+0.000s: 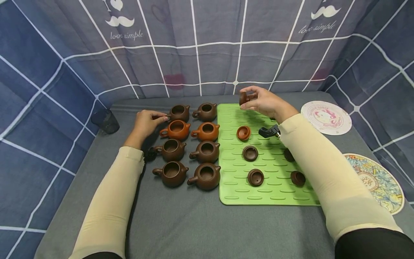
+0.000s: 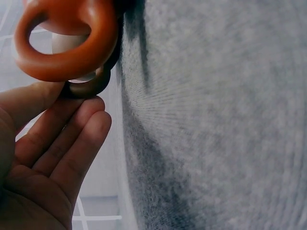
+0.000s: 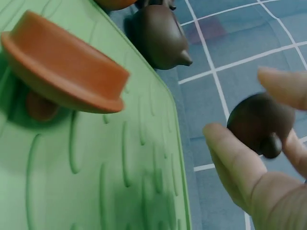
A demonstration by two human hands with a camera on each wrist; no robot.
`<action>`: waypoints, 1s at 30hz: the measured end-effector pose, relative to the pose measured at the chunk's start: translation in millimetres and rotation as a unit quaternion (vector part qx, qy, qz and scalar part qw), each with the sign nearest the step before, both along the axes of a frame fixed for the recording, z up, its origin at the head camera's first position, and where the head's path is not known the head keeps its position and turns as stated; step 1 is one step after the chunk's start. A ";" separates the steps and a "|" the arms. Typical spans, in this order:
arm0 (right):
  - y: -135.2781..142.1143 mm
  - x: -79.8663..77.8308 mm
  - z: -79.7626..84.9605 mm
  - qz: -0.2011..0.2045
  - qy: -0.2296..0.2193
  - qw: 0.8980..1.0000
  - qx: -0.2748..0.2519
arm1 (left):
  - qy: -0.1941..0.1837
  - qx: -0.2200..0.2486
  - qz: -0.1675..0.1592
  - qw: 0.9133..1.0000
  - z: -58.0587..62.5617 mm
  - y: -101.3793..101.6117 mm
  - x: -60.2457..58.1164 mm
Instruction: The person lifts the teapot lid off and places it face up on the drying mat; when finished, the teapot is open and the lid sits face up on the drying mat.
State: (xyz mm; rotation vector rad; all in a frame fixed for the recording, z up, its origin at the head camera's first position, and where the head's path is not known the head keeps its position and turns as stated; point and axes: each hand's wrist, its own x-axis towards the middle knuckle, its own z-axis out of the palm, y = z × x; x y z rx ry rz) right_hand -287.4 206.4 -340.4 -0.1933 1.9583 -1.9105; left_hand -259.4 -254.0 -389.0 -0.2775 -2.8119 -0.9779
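My left hand (image 1: 144, 124) pinches the handle of the brown teapot (image 1: 179, 117) at the back left of two columns of small lidless teapots. In the left wrist view, thumb and fingertips meet at that brown handle (image 2: 91, 89), behind an orange teapot's handle (image 2: 36, 64). My right hand (image 1: 267, 101) holds a small brown lid (image 3: 254, 120) by its edges, raised over the back of the green mat (image 1: 231, 196). An orange lid (image 1: 243, 133) lies upturned on the mat, knob down, below that hand. Beside the back-left teapot stands another brown teapot (image 1: 207, 114).
More upturned brown lids, such as the front one (image 1: 256, 177), sit on the mat, some partly behind my right sleeve. A dark cup (image 1: 106, 121) leans at the far left. A pink-white round mat (image 1: 326, 118) and a patterned round mat (image 1: 386, 183) lie at right.
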 end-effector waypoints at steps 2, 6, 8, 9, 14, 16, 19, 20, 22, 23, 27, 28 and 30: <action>0.2 -0.1 -3.8 -0.007 0.003 1.000 0.017 | -0.001 0.000 -0.001 1.000 0.3 0.2 0.3; -1.7 0.8 -11.0 0.002 0.023 0.998 0.062 | 0.000 -0.001 -0.003 1.000 0.3 0.3 0.6; -2.6 1.1 -14.2 0.014 0.040 0.995 0.094 | 0.001 -0.002 -0.003 1.000 0.3 0.6 0.9; -2.9 1.1 -15.7 0.021 0.047 0.993 0.105 | 0.001 -0.002 -0.003 1.000 0.3 0.7 1.2; -4.2 2.2 -19.9 0.043 0.092 0.981 0.163 | 0.006 -0.001 -0.004 1.000 0.2 2.4 1.8; -5.4 2.4 -20.6 0.054 0.110 0.975 0.185 | 0.005 -0.001 -0.005 1.000 0.3 2.7 1.8; -4.7 0.2 -24.1 0.072 0.136 0.962 0.224 | 0.005 -0.001 -0.006 1.000 0.4 3.3 1.4; -4.1 -0.6 -25.4 0.077 0.143 0.958 0.238 | 0.005 -0.002 -0.005 1.000 0.6 3.6 1.4; -2.5 -2.4 -28.7 0.087 0.154 0.947 0.269 | 0.005 -0.003 -0.005 1.000 0.3 4.5 0.8; -2.2 -3.0 -30.6 0.091 0.159 0.942 0.283 | 0.006 -0.004 -0.005 1.000 0.3 4.8 0.8; -2.4 -2.4 -35.2 0.100 0.171 0.925 0.325 | 0.006 -0.009 -0.005 1.000 0.9 5.3 0.9; -2.4 -2.0 -35.4 0.101 0.174 0.922 0.330 | 0.005 -0.009 -0.006 1.000 0.9 5.3 1.1; -2.0 -1.6 -34.4 0.103 0.182 0.917 0.340 | 0.004 -0.009 -0.006 1.000 1.2 5.3 1.4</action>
